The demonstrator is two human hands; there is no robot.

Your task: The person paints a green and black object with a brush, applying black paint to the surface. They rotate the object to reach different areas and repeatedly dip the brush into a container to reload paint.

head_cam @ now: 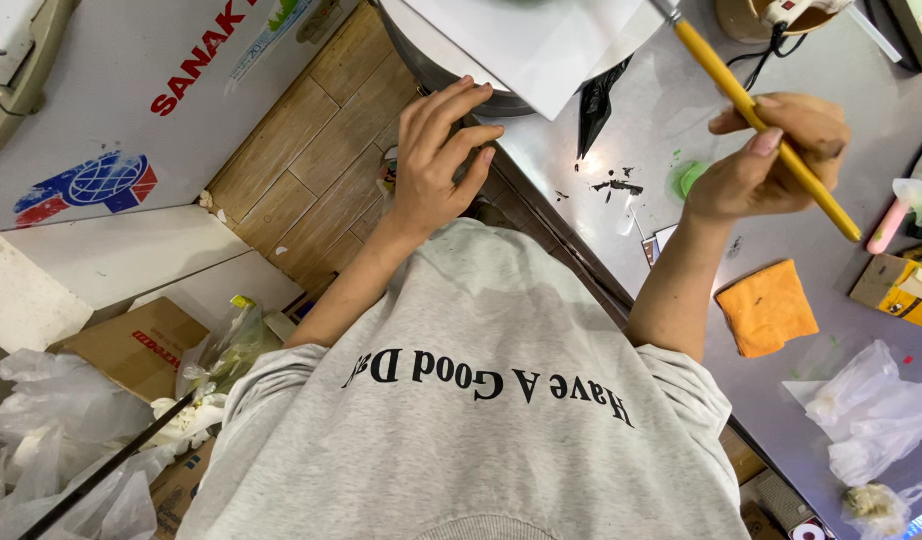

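Yellow-handled brush [756,115] is gripped in the closed fingers of the right hand [771,160], held slanting above the grey metal table [681,90]. The left hand [436,155] is loosely open, holding nothing, its fingertips laid against the rim of a round metal pot [431,65]. An orange cloth [768,307] is seen on the table near the right forearm.

Place: small workshop | my steel worktable [681,90] with paint spots, orange cloth [767,307] | cardboard boxes [136,345], plastic bags [51,440] on floor
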